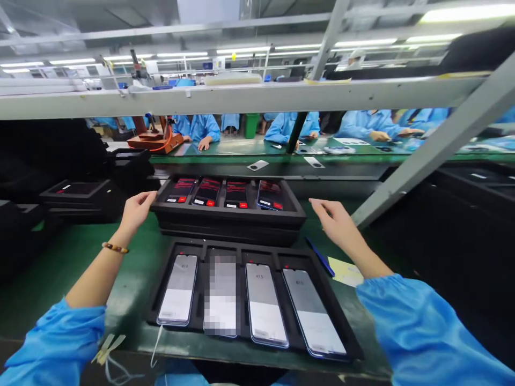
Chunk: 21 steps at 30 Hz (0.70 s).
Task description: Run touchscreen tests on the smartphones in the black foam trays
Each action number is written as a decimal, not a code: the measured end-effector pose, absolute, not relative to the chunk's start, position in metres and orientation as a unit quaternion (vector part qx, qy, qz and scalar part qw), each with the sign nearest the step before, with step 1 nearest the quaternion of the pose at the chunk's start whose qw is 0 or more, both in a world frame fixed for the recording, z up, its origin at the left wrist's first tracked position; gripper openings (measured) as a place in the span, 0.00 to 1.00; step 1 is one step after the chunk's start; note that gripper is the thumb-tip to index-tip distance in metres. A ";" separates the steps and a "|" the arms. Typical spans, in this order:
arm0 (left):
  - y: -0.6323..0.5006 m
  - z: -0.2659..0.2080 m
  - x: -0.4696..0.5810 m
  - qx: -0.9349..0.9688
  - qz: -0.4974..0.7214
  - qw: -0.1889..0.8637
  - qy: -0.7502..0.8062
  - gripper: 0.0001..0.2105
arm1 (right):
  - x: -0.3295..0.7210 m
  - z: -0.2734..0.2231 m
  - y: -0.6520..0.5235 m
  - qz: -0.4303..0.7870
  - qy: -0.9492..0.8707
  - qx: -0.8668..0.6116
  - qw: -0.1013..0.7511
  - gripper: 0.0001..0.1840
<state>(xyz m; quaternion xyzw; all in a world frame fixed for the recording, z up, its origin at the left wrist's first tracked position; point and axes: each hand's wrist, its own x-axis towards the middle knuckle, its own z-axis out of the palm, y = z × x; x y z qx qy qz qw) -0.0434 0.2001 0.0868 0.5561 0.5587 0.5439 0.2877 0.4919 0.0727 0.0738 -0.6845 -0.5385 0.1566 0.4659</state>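
Our two hands reach for the far tray of phones.

On the left, our left hand (pixel 137 210), a bead bracelet (pixel 115 247) on its wrist, has its fingers loosely curled and its fingertips touching the left corner of the far stacked tray (pixel 229 217); it grips nothing. That tray holds four phones (pixel 236 194) with dark screens and red labels, too small for us to read. Nearer to us lies a second tray (pixel 201 246) with four phones (pixel 179 289) showing pale screens; one is blurred, and their small top marks are unreadable. On the right, our right hand (pixel 336 221) hovers spread open just beside the far tray's right corner, holding nothing. Below it lie a blue pen (pixel 319 256) and a yellow note (pixel 346 272).
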 end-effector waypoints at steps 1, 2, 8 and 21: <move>0.199 0.078 -0.044 0.557 0.546 0.288 0.555 0.31 | 0.496 0.068 0.069 0.157 -0.534 -0.693 0.458 0.33; 0.197 0.069 -0.045 0.558 0.547 0.292 0.552 0.33 | 0.498 0.062 0.065 0.167 -0.530 -0.698 0.451 0.34; 0.178 0.012 -0.048 0.544 0.535 0.360 0.537 0.40 | 0.495 0.030 0.042 0.334 -0.567 -0.639 0.398 0.33; 0.148 -0.052 -0.045 0.470 0.567 0.440 0.513 0.41 | 0.466 -0.075 -0.127 0.263 -0.430 -0.706 0.497 0.38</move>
